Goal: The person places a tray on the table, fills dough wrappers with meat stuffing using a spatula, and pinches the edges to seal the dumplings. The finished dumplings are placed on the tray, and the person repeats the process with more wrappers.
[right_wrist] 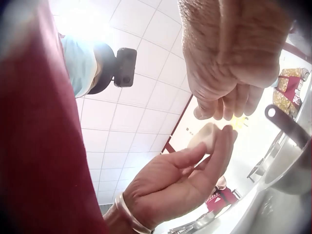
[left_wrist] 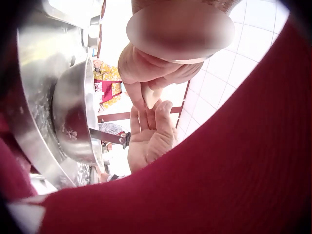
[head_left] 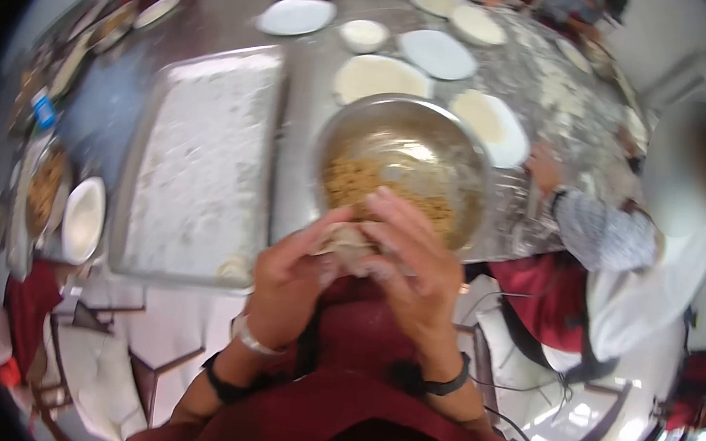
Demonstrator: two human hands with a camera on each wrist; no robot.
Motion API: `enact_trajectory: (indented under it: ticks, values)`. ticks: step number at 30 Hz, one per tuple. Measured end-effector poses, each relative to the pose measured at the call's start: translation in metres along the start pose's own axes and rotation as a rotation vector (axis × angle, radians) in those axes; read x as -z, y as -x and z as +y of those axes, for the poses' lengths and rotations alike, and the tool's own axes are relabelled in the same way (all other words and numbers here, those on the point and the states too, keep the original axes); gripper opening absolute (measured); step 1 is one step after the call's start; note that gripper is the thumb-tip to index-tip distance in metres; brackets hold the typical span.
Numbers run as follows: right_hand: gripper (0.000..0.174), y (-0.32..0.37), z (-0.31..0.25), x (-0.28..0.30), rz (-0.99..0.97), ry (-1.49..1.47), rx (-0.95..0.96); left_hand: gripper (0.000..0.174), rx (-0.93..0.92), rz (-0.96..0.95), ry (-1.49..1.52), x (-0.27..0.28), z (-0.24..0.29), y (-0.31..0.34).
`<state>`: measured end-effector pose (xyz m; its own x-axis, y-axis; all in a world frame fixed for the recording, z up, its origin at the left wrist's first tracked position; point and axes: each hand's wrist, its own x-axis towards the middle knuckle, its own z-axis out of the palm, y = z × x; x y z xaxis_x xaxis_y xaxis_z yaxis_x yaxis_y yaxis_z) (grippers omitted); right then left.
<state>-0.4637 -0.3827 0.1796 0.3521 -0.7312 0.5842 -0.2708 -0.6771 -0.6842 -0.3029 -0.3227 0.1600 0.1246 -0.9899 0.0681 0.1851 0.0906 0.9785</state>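
Note:
Just over the near rim of a metal bowl (head_left: 476, 147), a pale folded dough wrapper (head_left: 348, 244) is between my two hands. My left hand (head_left: 287, 276), with a bracelet at its wrist, pinches the dough piece (right_wrist: 205, 136) between thumb and fingers. Opposite it is my right hand (head_left: 418, 273), its fingertips right at the dough in the right wrist view and its fingers loosely extended in the left wrist view. Brown crumbly filling (head_left: 356, 182) lies in the bowl. Part of the dough is hidden behind my fingers.
Left of the bowl lies a large metal tray (head_left: 205, 143), with a small pale dough piece (head_left: 233, 268) at its near corner. Plates (head_left: 438, 53) and flat dough rounds (head_left: 382, 80) stand beyond the bowl. A flat handle (right_wrist: 287, 124) sticks out over the bowl's rim. Another person's sleeve (head_left: 604, 236) is at the right.

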Motion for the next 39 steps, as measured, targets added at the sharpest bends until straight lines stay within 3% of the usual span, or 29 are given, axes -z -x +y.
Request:
enact_trajectory:
  ticks: [4, 8, 11, 14, 17, 20, 29, 39]
  values:
    - [0.027, 0.014, 0.013, 0.023, 0.156, -0.044, -0.101, 0.058, 0.056, 0.038, 0.203, -0.004, 0.006, -0.002]
    - [0.028, 0.023, 0.023, 0.042, 0.271, -0.067, -0.274, 0.056, 0.106, 0.011, 0.194, -0.005, 0.009, -0.009]
    - [0.036, 0.019, 0.017, 0.044, 0.189, -0.175, -0.307, 0.052, 0.087, -0.070, 0.159, -0.010, 0.005, -0.016]
    - [0.043, 0.007, 0.006, 0.032, 0.041, -0.203, -0.199, 0.042, 0.073, -0.136, 0.107, -0.017, 0.008, -0.017]
    - [0.049, 0.004, 0.006, 0.019, 0.010, -0.263, -0.109, 0.046, 0.023, -0.189, -0.039, -0.017, 0.000, -0.014]
    - [0.047, 0.004, 0.008, 0.016, -0.024, -0.195, -0.098, 0.049, 0.065, -0.151, 0.103, -0.024, 0.002, -0.011]
    - [0.034, -0.002, 0.004, 0.008, 0.024, -0.086, -0.090, 0.046, 0.076, -0.118, 0.125, -0.021, -0.006, -0.011]
    - [0.022, 0.000, -0.001, 0.001, 0.078, 0.086, 0.057, 0.043, 0.079, -0.114, 0.122, -0.017, -0.002, -0.006]
